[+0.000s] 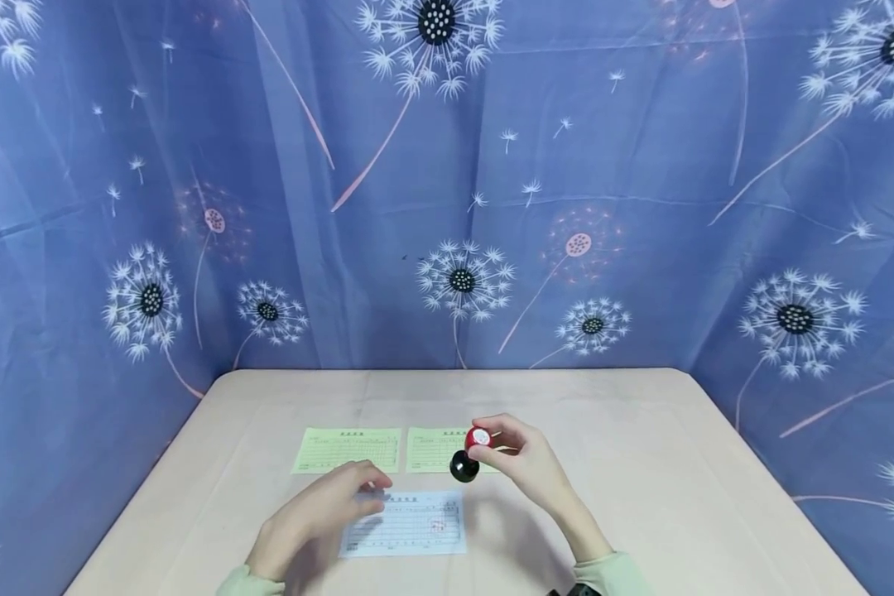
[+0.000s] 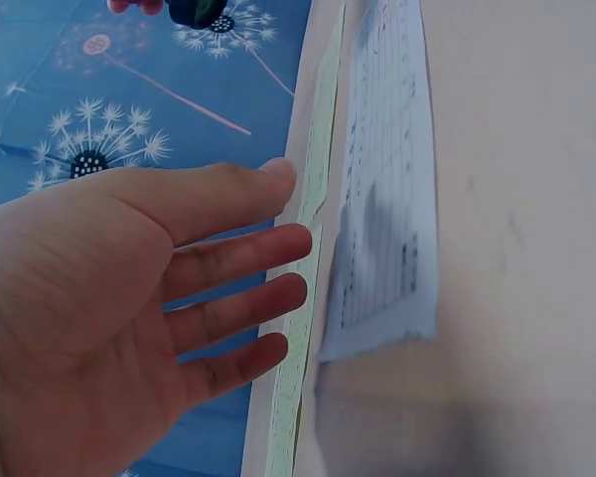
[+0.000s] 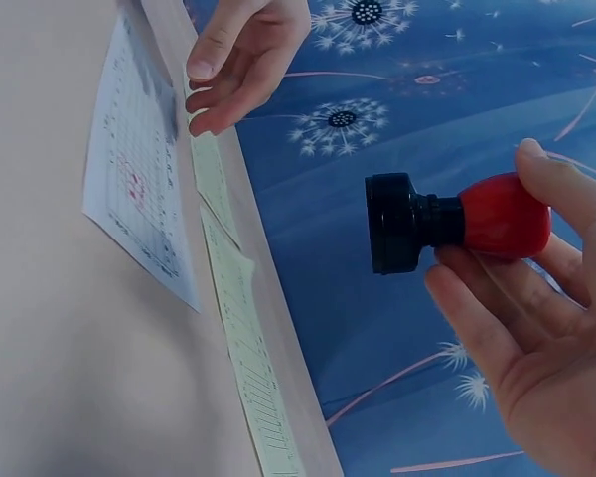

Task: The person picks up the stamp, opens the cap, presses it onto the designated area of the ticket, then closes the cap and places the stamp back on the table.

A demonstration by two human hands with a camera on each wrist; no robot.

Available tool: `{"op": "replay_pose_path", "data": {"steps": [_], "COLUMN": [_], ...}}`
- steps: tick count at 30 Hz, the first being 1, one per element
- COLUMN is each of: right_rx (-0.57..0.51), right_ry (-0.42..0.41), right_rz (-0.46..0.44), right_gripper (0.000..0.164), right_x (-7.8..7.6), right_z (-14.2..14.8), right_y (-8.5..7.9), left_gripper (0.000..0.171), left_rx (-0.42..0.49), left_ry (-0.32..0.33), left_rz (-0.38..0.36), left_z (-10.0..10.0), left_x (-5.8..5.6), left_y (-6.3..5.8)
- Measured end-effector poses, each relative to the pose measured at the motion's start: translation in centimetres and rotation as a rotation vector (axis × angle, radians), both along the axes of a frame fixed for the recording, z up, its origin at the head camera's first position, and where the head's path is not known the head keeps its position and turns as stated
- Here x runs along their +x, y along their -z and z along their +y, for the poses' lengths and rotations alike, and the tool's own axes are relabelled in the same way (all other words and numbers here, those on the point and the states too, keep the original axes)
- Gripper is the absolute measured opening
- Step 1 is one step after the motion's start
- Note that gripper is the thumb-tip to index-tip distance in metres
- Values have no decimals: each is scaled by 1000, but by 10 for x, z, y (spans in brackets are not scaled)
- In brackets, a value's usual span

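Observation:
My right hand point(image 1: 525, 459) pinches the red knob of a stamp point(image 3: 502, 217) between thumb and fingers, held up over the table. Its round black base point(image 1: 464, 467) points toward the left. Below and between the hands lies a white printed form point(image 1: 406, 534) with a red stamp mark point(image 1: 438, 526) on its right side. My left hand point(image 1: 328, 501) hovers by the form's upper left corner, its fingers loosely bent around nothing. In the left wrist view the left hand point(image 2: 129, 308) shows its palm with fingers apart.
Two green printed forms lie side by side behind the white one, the left form point(image 1: 348, 451) and the right form point(image 1: 434, 451), the latter partly hidden by the stamp and right hand. A beige-covered table point(image 1: 641, 463) meets a blue dandelion-patterned curtain point(image 1: 387, 314) on its far sides.

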State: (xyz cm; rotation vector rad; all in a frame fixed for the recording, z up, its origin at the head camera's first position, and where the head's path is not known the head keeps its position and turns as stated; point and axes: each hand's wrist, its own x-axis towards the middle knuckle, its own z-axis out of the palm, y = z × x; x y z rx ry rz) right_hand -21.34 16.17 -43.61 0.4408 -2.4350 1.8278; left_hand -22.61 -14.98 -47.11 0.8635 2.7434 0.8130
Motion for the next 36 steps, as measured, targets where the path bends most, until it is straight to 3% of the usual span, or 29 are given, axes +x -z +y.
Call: {"op": "replay_pose_path", "data": {"steps": [10,21,30,36], "right_rx": [-21,-9,-5,-13], "right_ry": [26,67,79,86], "right_rz": [2,41,43,40], "right_gripper": [39,37,36,36], "right_x": [-3,-4,-5,-8], "right_z": [6,12,15,17], "right_y": [-3,-7,-5,-2], "left_gripper": [25,23,22,22], "left_rx": [64,123,108,81], "left_ry": [-56,-54,-60,-77], "left_rz": [8,30,22,80], "left_z": [20,38,54,62], "left_x": [-12,-23,-27,-30], "left_y": [-1,7,11,16]}}
